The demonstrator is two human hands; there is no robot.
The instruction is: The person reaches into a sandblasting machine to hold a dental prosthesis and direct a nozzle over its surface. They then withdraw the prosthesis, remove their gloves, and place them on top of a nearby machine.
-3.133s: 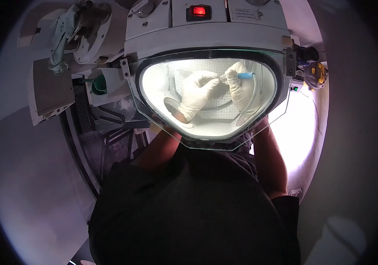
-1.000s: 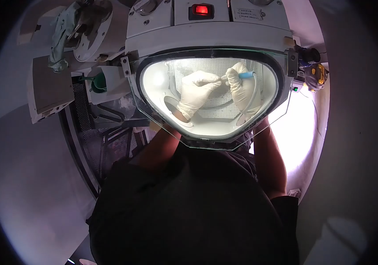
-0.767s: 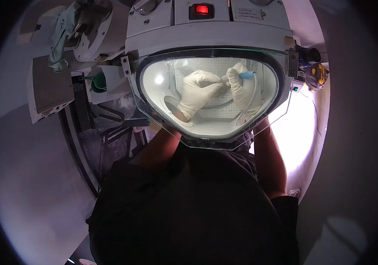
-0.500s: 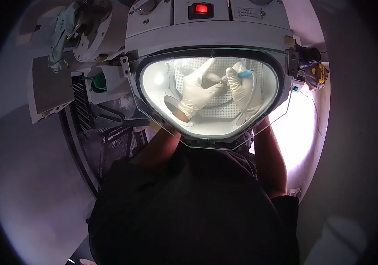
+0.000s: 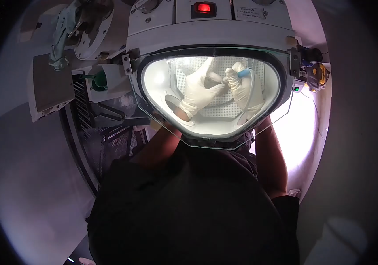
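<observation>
Both my gloved hands are inside a lit blasting cabinet [image 5: 211, 50], seen through its window. My left hand [image 5: 198, 92] is closed, one digit pointing up. Its fingertips pinch something small that I cannot make out. My right hand [image 5: 245, 93] wraps round a blue-ended blasting handpiece [image 5: 244, 73] and aims its tip left, close to the left fingertips. From the blue end a grey hose [image 5: 253, 86] curves down past the right wrist. Behind the hands is a white perforated panel [image 5: 231, 109].
A lit red switch [image 5: 203, 8] sits on the cabinet's top beside a handwritten label [image 5: 251, 13]. At left, a green scoop [image 5: 100, 81] rests in a white container [image 5: 114, 75]. A yellow-and-black tool [image 5: 318, 77] is at right.
My left fingers have shifted slightly around the small thing. The handpiece has tilted and moved a little left. The whole view has shifted slightly.
</observation>
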